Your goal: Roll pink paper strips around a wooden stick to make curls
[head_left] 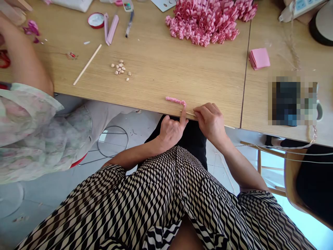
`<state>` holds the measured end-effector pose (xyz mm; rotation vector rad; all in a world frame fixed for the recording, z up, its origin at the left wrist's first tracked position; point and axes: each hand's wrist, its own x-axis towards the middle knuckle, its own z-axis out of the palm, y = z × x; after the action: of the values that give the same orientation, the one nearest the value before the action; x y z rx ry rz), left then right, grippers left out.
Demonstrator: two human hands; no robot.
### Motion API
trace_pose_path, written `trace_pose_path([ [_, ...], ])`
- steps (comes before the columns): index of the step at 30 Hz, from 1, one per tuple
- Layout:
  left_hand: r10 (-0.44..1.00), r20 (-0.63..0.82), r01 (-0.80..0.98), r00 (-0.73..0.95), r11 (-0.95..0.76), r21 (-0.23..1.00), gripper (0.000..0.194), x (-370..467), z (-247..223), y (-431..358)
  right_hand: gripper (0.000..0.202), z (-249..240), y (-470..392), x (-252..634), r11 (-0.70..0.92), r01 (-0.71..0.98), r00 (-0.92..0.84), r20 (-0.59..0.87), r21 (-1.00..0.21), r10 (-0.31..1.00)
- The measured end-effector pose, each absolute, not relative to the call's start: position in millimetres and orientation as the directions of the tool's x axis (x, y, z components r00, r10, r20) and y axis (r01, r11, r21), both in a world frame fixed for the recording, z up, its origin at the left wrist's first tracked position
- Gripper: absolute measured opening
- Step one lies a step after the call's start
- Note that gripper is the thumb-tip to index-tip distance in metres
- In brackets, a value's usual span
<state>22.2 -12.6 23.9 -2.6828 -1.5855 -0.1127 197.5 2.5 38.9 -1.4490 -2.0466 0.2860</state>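
Note:
At the table's front edge, my right hand [210,119] pinches a thin wooden stick [191,113], whose other end sticks out to the right below the wrist. My left hand [172,131] is beside the stick's left tip, index finger stretched out and the other fingers curled. That index finger meets the lower end of a narrow pink curled strip [175,100], which lies in ripples on the wood and bends down to the fingertip. Whether the strip is wound on the stick is hidden by the finger.
A heap of pink curled strips [205,22] lies at the back. A pink folded stack [259,58] is to the right, and several pale beads or nuts [120,67] and a wooden stick [87,65] to the left. Another person's arm [26,55] reaches in at far left.

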Motion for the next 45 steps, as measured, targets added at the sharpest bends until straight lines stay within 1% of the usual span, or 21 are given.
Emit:
trace_pose_path([
  [6,0.876,-0.011,0.875,0.481,-0.479,0.073,0.053,21.6,31.7,-6.9,0.024,40.9,0.2,197.5,0.374,0.794,-0.205,0.367,-0.48,0.907],
  [9,0.883,-0.031,0.881,0.469,-0.466,0.08,0.053,22.6,34.3,-3.5,0.024,40.8,0.2,196.7,0.37,0.793,-0.201,0.365,-0.485,0.909],
  [14,0.869,0.008,0.865,0.494,-0.493,0.093,0.052,18.3,31.3,-5.4,0.022,38.7,-0.6,196.5,0.366,0.79,-0.201,0.356,-0.491,0.912],
  [19,0.878,0.022,0.875,0.479,-0.479,0.072,0.052,21.3,28.0,-1.5,0.021,35.3,-1.0,195.1,0.389,0.798,-0.248,0.338,-0.459,0.908],
  [22,0.872,0.029,0.869,0.488,-0.489,0.075,0.053,22.7,27.5,1.9,0.024,35.9,1.2,194.0,0.391,0.794,-0.27,0.306,-0.465,0.913],
  [25,0.879,0.047,0.872,0.474,-0.476,0.115,0.053,18.0,26.5,0.2,0.026,37.4,3.6,193.1,0.395,0.784,-0.29,0.279,-0.48,0.915],
  [29,0.877,0.136,0.861,0.46,-0.478,0.171,0.052,8.3,24.7,-7.9,0.025,37.6,4.5,191.9,0.389,0.794,-0.285,0.279,-0.467,0.917],
  [31,0.866,0.161,0.852,0.474,-0.497,0.166,0.05,5.9,23.7,-11.8,0.024,37.1,4.0,191.4,0.394,0.794,-0.288,0.283,-0.463,0.915],
  [34,0.858,0.159,0.851,0.488,-0.508,0.131,0.049,7.5,22.5,-14.1,0.025,36.2,3.4,191.0,0.391,0.793,-0.284,0.284,-0.467,0.916],
  [40,0.878,0.096,0.873,0.468,-0.476,0.104,0.05,23.1,25.6,-6.0,0.026,33.7,7.9,192.7,0.392,0.805,-0.28,0.297,-0.445,0.913],
  [45,0.879,0.05,0.876,0.475,-0.478,0.062,0.05,29.5,31.0,-4.0,0.025,31.7,9.0,195.0,0.37,0.816,-0.227,0.342,-0.444,0.912],
])
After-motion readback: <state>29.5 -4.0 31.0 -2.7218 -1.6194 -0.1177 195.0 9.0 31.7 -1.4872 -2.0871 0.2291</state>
